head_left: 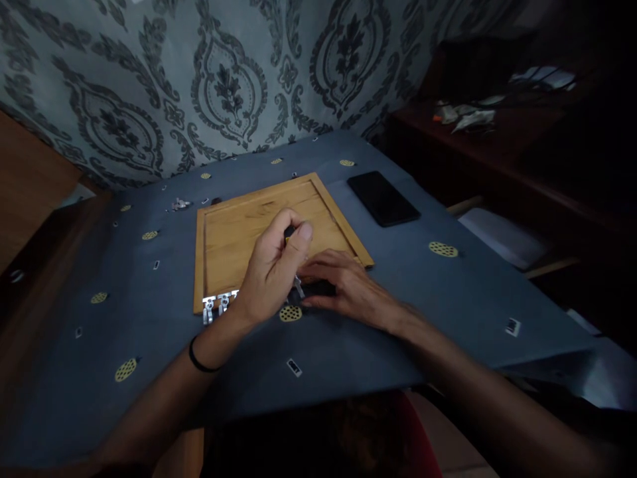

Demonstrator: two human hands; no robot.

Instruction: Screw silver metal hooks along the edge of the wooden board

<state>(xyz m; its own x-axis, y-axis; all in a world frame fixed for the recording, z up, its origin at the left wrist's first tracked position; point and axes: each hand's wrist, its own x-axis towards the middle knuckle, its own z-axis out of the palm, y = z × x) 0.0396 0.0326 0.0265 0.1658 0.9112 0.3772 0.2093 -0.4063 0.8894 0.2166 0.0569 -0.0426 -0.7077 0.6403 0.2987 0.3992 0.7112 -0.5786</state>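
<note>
A framed wooden panel (279, 216), like a cabinet door, lies flat on the table. My left hand (276, 265) is closed in a fist above its near edge, around a dark-handled screwdriver (288, 232) with a bit of yellow; the shaft and tip are mostly hidden. Low at the panel's near edge, my right hand (346, 285) has its fingers and thumb curled about a metal hinge (298, 287), which shows only in part. Further left along that edge sit other metal hinges, one at the corner (208, 309) and one beside it (225, 301).
A blue patterned cloth covers the table (398, 305). Right of the panel lies a black phone or tablet (382, 198). Another loose metal hinge (180, 204) rests at the back left. A patterned curtain (229, 86) hangs behind, and dark red furniture (478, 153) stands at right.
</note>
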